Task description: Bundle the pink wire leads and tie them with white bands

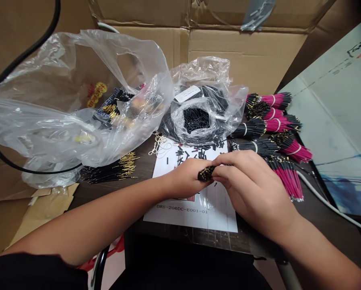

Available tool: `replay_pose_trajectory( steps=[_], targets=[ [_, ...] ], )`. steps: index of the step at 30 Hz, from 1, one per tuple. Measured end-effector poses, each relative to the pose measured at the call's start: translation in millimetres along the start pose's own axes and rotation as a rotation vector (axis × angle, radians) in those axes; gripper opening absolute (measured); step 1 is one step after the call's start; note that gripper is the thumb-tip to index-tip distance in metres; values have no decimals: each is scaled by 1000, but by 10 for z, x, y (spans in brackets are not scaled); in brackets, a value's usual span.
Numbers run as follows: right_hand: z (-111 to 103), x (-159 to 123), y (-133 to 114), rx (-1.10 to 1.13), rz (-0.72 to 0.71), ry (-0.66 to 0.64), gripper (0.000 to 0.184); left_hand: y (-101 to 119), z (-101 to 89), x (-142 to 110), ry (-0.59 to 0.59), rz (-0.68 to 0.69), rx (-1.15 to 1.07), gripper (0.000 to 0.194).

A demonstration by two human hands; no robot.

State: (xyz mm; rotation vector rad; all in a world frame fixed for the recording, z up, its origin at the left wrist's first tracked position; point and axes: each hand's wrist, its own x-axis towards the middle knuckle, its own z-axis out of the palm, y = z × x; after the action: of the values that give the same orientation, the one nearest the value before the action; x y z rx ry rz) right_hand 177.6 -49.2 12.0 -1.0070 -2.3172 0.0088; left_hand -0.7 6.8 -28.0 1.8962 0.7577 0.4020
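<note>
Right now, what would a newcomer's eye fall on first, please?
The left hand and right hand pinch a small gold-tipped black wire bundle at centre, above a printed white sheet. To the right lie magenta-and-black wire bundles; to the left billows a large clear plastic bag.

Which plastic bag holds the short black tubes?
The smaller clear bag in the middle, with a white label; the larger bag on its left shows gold-tipped pieces instead.

Black wire bundle [206, 174] with gold tips
</note>
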Motion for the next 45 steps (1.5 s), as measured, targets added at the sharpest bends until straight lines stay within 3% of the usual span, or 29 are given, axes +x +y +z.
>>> replay_pose_trajectory(
  steps=[8, 12, 20, 24, 28, 30, 32, 35, 40, 45],
  targets=[
    [67, 8, -3, 148, 59, 42, 16, -73, 19, 12, 0, 24, -11, 16],
    [97, -67, -36, 85, -40, 91, 23, -113, 27, 21, 23, 112, 37, 10],
    [170, -211, -22, -51, -142, 134, 41, -143, 26, 24, 47, 100, 4, 11],
    [83, -205, 29, 5, -82, 38, 44, -120, 17, 2, 24, 25, -103, 16],
    [-56, -165, 216, -22, 110, 89, 43, -86, 19, -48, 103, -32, -171, 32],
    [-62, -170, 312, -115, 163, -1, 32, -68, 12, -66, 136, -48, -240, 37],
    [-13, -188, 359, -174, 161, -190, 18, -44, -15, -64, 159, -2, -352, 39],
    [115, -194, 317, -128, 158, -350, 17, -5, -105, -33, 235, 72, -579, 37],
    [322, -108, 171, -103, 129, -356, 19, 8, -279, 23, 400, 144, -666, 39],
    [470, -67, 197, -129, -9, -368, 14, -16, -283, 6, 344, 114, -641, 43]
  ],
)
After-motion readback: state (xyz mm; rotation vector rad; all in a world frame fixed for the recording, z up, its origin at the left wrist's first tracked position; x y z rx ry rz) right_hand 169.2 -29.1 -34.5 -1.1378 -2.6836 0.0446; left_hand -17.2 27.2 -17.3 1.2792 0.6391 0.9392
